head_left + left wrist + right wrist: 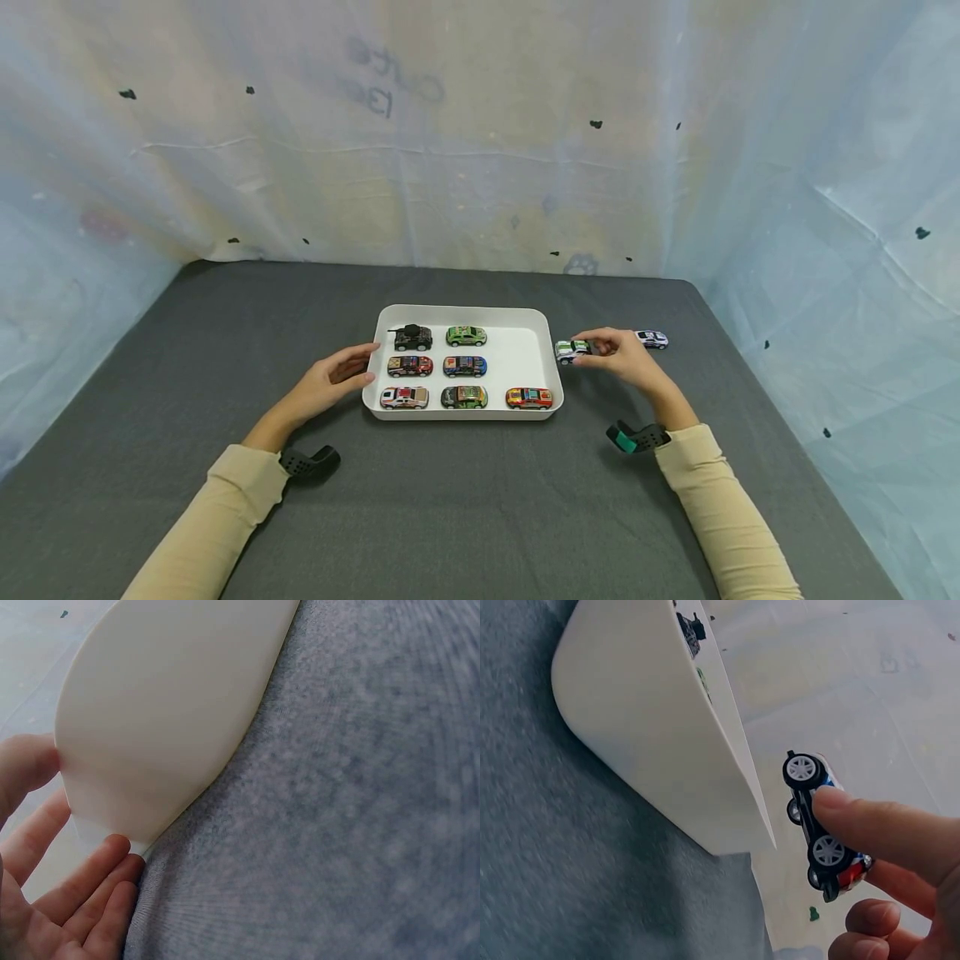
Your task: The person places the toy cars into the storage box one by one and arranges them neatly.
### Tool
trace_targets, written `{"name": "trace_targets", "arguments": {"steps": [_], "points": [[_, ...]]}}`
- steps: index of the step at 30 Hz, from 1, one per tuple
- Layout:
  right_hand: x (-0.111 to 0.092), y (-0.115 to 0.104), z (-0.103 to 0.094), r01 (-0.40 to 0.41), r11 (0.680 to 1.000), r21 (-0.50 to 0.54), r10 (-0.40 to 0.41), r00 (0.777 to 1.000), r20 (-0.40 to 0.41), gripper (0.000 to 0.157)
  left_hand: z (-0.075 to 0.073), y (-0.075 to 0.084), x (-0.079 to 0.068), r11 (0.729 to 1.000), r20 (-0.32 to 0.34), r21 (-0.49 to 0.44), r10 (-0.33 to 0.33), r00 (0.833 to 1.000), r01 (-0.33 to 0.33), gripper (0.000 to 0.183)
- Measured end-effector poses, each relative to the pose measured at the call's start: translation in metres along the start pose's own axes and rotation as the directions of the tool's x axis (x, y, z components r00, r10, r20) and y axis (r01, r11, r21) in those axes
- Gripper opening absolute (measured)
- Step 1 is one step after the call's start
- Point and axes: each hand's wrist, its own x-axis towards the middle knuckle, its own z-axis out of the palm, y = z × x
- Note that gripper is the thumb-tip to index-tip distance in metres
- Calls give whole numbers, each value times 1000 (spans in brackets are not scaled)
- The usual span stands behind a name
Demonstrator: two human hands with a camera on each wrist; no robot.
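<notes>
My left hand (333, 375) touches the left end of a white tray (517, 350) with fairly straight fingers. In the left wrist view, its fingertips (112, 847) rest against the tray's outer wall. Just off the tray's right side, my right hand (615, 354) pinches a white and green toy car (572, 351) between thumb and fingers. The right wrist view shows that car's wheels and dark underside (810, 817), apart from the tray wall. Inside the tray stand several toy cars, among them a green car (466, 336) and a red and yellow car (529, 398).
A white and purple toy car (652, 339) stands on the grey cloth table (480, 500) beyond my right hand. Pale plastic sheeting (480, 192) hangs behind the table and along both sides. Dark bands (637, 437) sit at both wrists.
</notes>
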Motion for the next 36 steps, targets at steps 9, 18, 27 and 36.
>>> {"name": "trace_targets", "arguments": {"steps": [9,18,27,36], "points": [[2,-7,10,14,1000,22,-15,1000,9,35,0,1,0,1000,1,-4,-8,1000,8,57],[4,-19,18,33,999,37,-34,999,11,36,0,2,-1,1000,-4,3,-7,1000,7,57],[11,-19,31,64,998,28,-64,998,3,34,-1,1,0,1000,-6,5,-1,1000,1,57],[13,-16,46,37,999,14,-37,999,-23,35,-1,0,0,1000,-4,6,-4,1000,4,57]]}}
